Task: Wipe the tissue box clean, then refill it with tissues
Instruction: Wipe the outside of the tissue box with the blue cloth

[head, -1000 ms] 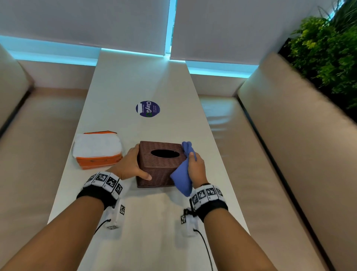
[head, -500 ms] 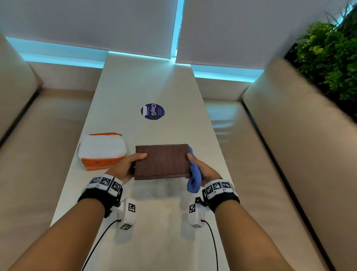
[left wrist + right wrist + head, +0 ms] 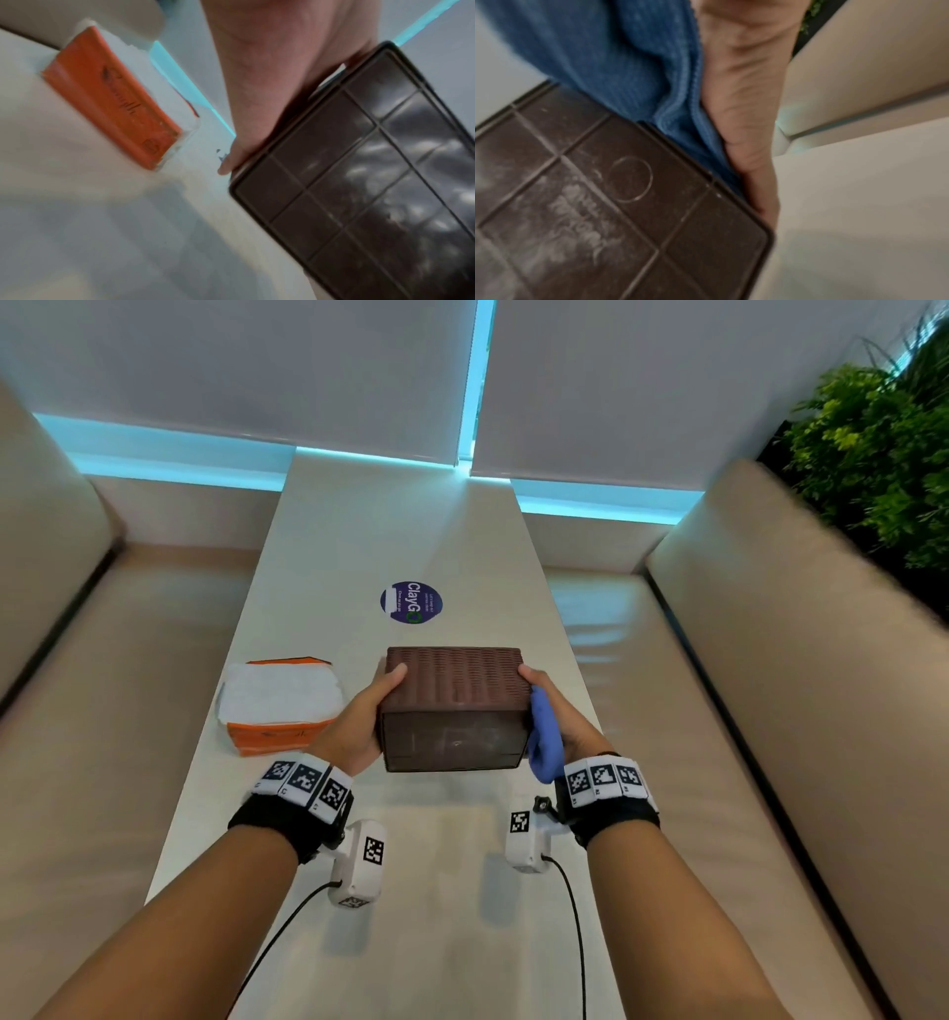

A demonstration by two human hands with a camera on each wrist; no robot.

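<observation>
A brown woven tissue box (image 3: 454, 690) is held off the table between both hands, tipped so its smooth dark base (image 3: 454, 743) faces me. That base is gridded and dusty in the wrist views (image 3: 359, 182) (image 3: 598, 203). My left hand (image 3: 359, 711) grips the box's left side, thumb on the woven face. My right hand (image 3: 557, 711) grips the right side with a blue cloth (image 3: 545, 737) (image 3: 618, 60) pressed between palm and box. An orange pack of white tissues (image 3: 280, 703) (image 3: 110, 101) lies on the table to the left.
The long white table (image 3: 411, 891) runs away from me, with a round purple sticker (image 3: 411, 602) beyond the box. Beige bench seats (image 3: 770, 711) flank both sides. Green plants (image 3: 883, 454) stand at the far right.
The box went from upright on the table, slot up, to lifted and tipped away, so its base now faces me. Both hands shifted to its sides; the cloth stayed in my right hand.
</observation>
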